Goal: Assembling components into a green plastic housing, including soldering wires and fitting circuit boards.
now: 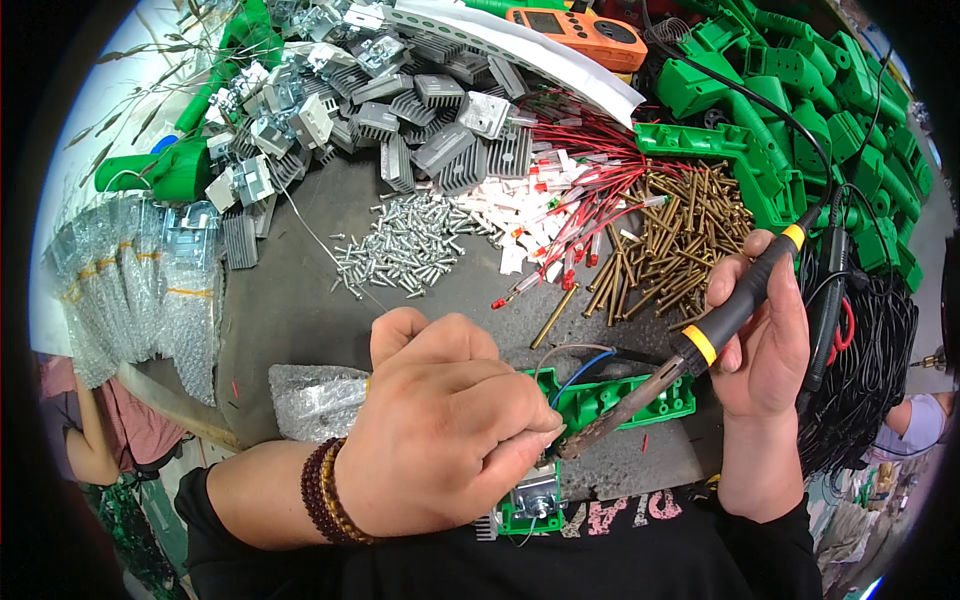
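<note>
My right hand (768,350) is wrapped round the black and yellow handle of a soldering iron (625,405). The iron slants down to the left, its tip beside my left fingertips. My left hand (450,425) is closed in a pinch, and a thin grey solder wire (318,232) runs from behind its knuckles toward the upper left. Under both hands lies an open green plastic housing (655,402) with a blue wire (582,372) and a brown wire at it. A metal-fitted part (535,497) sits at its near end. My left hand hides the spot at the tip.
Silver screws (405,245), white connectors (510,205), red-wired lamps (600,205) and brass-coloured screws (690,220) lie in heaps beyond my hands. Finned heat sinks (450,150) stand behind. Green housings (800,100) and black cables (860,370) fill the right. Bubble-wrap bags (140,290) lie left.
</note>
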A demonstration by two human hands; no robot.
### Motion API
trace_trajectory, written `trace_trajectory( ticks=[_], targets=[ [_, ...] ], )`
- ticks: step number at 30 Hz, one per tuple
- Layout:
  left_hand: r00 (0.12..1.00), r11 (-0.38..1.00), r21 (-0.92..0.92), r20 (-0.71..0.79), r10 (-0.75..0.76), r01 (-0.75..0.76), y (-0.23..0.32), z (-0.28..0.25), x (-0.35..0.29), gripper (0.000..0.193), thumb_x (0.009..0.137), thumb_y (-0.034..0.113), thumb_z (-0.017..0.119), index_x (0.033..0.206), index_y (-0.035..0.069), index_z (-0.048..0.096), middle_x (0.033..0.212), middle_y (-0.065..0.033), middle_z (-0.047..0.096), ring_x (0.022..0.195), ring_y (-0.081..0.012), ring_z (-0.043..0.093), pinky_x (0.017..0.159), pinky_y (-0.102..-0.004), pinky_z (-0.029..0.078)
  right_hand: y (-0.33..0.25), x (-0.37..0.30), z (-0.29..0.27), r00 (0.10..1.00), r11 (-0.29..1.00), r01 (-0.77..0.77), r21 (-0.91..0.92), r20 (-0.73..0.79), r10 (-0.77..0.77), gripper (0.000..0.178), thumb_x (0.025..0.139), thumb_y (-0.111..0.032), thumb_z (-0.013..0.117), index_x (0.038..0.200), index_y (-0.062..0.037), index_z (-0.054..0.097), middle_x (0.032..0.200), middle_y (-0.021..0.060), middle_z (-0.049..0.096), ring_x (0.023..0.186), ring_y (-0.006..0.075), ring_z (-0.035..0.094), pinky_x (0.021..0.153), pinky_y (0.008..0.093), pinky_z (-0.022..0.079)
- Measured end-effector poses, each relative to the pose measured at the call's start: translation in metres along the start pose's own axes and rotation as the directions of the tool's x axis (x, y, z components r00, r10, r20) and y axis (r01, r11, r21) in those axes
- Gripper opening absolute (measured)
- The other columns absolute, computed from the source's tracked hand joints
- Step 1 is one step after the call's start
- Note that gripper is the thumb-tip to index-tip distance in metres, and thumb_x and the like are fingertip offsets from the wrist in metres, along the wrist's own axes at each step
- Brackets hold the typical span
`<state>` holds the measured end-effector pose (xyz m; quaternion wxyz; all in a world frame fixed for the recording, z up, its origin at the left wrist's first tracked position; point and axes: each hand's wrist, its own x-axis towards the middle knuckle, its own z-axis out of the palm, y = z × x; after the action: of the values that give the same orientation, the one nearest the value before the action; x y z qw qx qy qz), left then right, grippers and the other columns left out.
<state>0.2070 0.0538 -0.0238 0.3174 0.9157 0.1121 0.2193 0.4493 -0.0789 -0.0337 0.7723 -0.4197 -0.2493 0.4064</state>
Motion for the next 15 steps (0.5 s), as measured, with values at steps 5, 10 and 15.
trace_trajectory(
  ticks=[5, 10, 15],
  targets=[
    [1.0, 1.0, 0.013, 0.028, 0.011, -0.011, -0.0015, -0.0002, -0.0001, 0.016, 0.067, 0.013, 0.081, 0.078, 0.017, 0.07, 0.077, 0.0092, 0.07, 0.076, -0.017, 0.052, 0.078, -0.0381, 0.03, -0.0004, 0.0003, 0.0003, 1.0, 1.0, 0.001, 0.0, 0.0, -0.001, 0.031, 0.108, -0.032, 0.042, 0.121, -0.0054, 0.05, 0.089, 0.0202, 0.065, 0.047, 0.011, 0.053, 0.041, 0.0194, 0.043],
    [0.995, 1.0, -0.017, 0.096, 0.023, -0.022, -0.0048, -0.0032, 0.0009, 0.016, 0.069, 0.015, 0.08, 0.083, 0.016, 0.072, 0.08, 0.008, 0.069, 0.08, -0.0174, 0.054, 0.081, -0.0386, 0.031, -0.0002, -0.0001, 0.0011, 1.0, 1.0, 0.006, 0.003, -0.008, -0.006, 0.031, 0.108, -0.032, 0.042, 0.121, -0.0054, 0.05, 0.089, 0.02, 0.065, 0.046, 0.0114, 0.052, 0.042, 0.0199, 0.043],
    [0.992, 0.999, -0.05, 0.124, 0.02, -0.014, -0.0063, -0.006, 0.0011, 0.015, 0.07, 0.016, 0.08, 0.083, 0.016, 0.072, 0.081, 0.0073, 0.069, 0.082, -0.018, 0.055, 0.082, -0.0389, 0.032, -0.0001, -0.0005, 0.0014, 1.0, 1.0, 0.012, -0.009, -0.01, -0.012, 0.031, 0.108, -0.033, 0.042, 0.121, -0.0053, 0.05, 0.089, 0.0198, 0.065, 0.046, 0.0111, 0.052, 0.042, 0.0197, 0.043]
  ],
)
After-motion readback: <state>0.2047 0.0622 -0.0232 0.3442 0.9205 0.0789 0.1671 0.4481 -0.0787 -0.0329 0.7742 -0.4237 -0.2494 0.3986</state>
